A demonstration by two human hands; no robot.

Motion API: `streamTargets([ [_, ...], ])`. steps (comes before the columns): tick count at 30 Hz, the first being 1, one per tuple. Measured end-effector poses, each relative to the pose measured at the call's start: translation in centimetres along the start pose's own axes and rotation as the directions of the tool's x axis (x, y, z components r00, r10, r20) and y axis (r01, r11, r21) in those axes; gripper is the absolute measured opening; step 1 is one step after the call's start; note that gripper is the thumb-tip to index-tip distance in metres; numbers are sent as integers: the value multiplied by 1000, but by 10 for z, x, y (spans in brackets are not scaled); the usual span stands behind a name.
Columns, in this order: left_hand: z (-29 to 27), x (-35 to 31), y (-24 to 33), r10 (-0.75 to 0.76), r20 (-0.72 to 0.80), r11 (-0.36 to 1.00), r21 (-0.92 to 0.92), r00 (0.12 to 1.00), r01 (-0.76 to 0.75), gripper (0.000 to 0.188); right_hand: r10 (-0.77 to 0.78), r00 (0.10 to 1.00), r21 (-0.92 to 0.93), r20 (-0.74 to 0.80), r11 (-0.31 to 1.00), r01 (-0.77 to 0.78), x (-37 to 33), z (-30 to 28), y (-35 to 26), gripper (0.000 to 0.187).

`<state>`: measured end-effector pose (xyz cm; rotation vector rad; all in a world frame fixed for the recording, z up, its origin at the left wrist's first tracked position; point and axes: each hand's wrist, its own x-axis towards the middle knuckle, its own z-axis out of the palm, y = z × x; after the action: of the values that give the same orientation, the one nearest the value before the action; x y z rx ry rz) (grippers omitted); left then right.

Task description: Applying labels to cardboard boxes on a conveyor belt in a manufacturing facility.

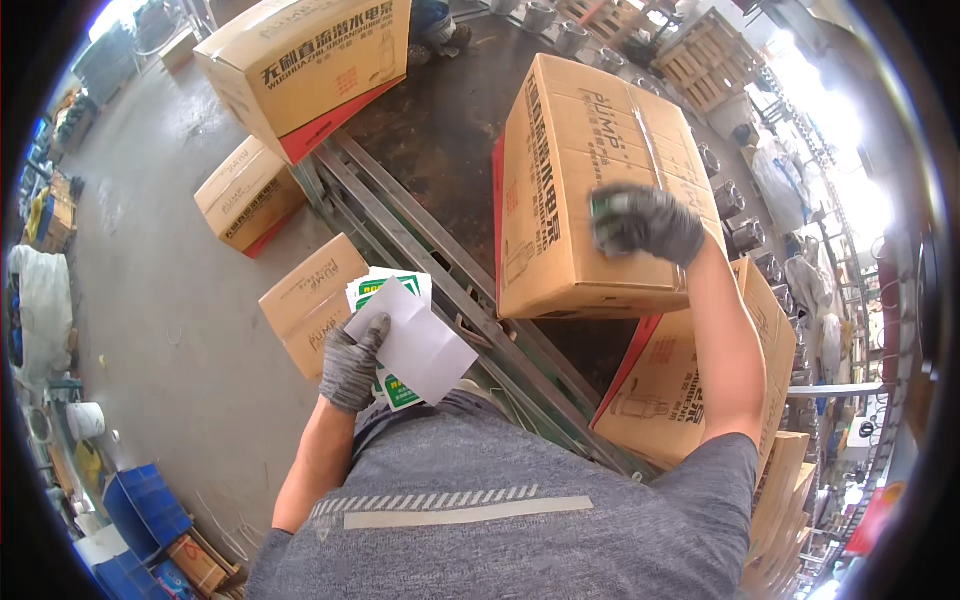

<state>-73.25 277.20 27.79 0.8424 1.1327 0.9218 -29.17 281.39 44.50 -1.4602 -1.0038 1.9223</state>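
Observation:
My left hand [352, 368], in a grey knit glove, grips a small stack of green-and-white labels [404, 394] together with a creased white sheet of paper [425, 345]. The thumb presses on top of the sheet. My right hand [640, 222], gloved alike, is curled against the top of a large brown carton [560, 170]. A green patch shows at its fingers, perhaps a label; blur and the glove hide what it is. The carton is closed with clear tape and has dark print and a red lower edge.
The carton sits over metal rails [400, 225]. Another large carton [330, 70] stands at the far left end, and one [665, 375] lies near my right arm. Two smaller cartons [250, 195] [315, 295] are on the left. Blue bins [148, 508] stand lower left; a wooden pallet [703, 62] is far right.

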Motion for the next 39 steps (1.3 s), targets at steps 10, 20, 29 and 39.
streamTargets([
  [10,-22,-13,21,11,-58,991,-129,998,-19,39,-726,686,-842,-44,396,366,43,161,-3,22],
  [20,-95,-13,26,127,29,979,-165,991,-121,28,-678,675,-660,-291,653,372,96,283,60,23],
  [29,-154,-10,43,377,53,922,-113,925,-370,45,-367,899,67,-238,917,392,151,367,112,36],
  [39,-176,6,45,207,154,882,-456,966,-116,77,-437,876,6,-205,894,447,174,419,115,60],
])
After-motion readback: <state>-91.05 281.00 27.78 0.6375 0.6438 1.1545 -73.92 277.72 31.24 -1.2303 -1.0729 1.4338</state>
